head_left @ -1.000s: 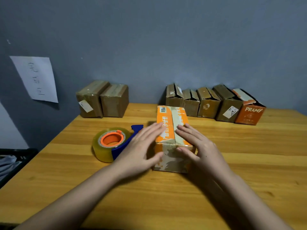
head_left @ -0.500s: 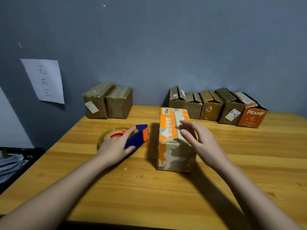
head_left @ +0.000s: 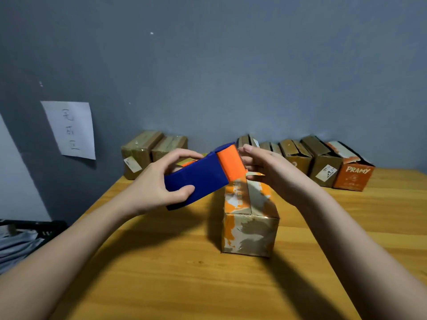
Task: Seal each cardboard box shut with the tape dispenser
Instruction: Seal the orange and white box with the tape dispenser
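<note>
Head view: tape dispenser held over orange-printed cardboard box.

Left hand [head_left: 152, 188] grips the blue tape dispenser [head_left: 203, 176], thumb below and fingers on top, its orange blade end above the box [head_left: 249, 218], which stands mid-table [head_left: 161, 273] with its print scuffed and worn. Right hand [head_left: 272, 174] fingers curl at the blade edge; whether they pinch tape cannot be told.
</note>
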